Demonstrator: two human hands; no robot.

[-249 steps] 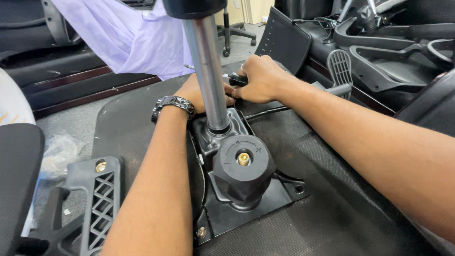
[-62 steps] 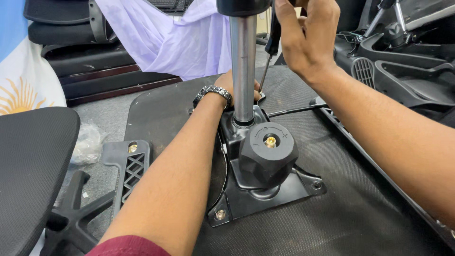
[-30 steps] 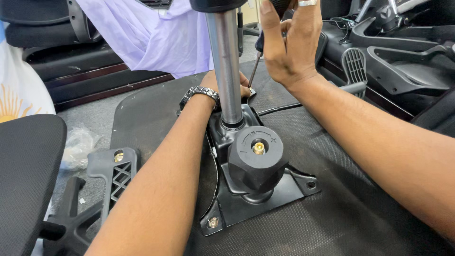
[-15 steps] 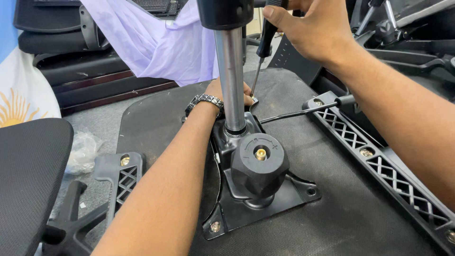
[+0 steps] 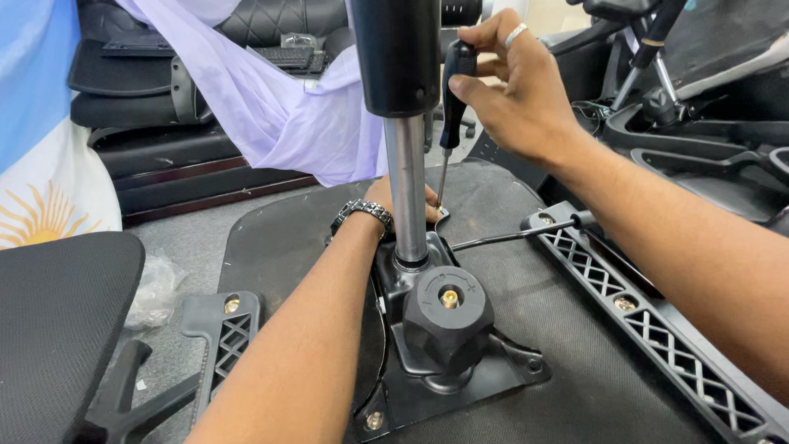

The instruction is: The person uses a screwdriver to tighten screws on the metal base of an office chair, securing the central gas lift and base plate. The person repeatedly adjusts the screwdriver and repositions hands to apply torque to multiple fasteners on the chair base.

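An upturned chair seat [image 5: 542, 312] lies before me with a black metal mechanism plate [image 5: 485, 386] bolted to it. A chrome gas cylinder [image 5: 408, 193] rises from the plate, beside a round black knob [image 5: 448, 316]. My right hand [image 5: 514, 86] grips the black handle of a screwdriver [image 5: 450, 99], held upright with its tip down on the plate's far edge. My left hand [image 5: 394, 201], with a metal watch [image 5: 362, 212] on the wrist, reaches behind the cylinder and rests by the screwdriver tip; its fingers are mostly hidden.
Black lattice armrest brackets lie at the right [image 5: 657, 321] and lower left [image 5: 226, 329]. A thin lever rod [image 5: 509, 238] sticks out toward the right. A lilac cloth [image 5: 288, 115] hangs behind. A mesh chair part [image 5: 57, 329] is at the left, more chair parts [image 5: 707, 131] at the right.
My right hand left the seat surface, rose with the screwdriver, and now holds it upright with its tip set down by my left hand. The view shifted closer and to the left.
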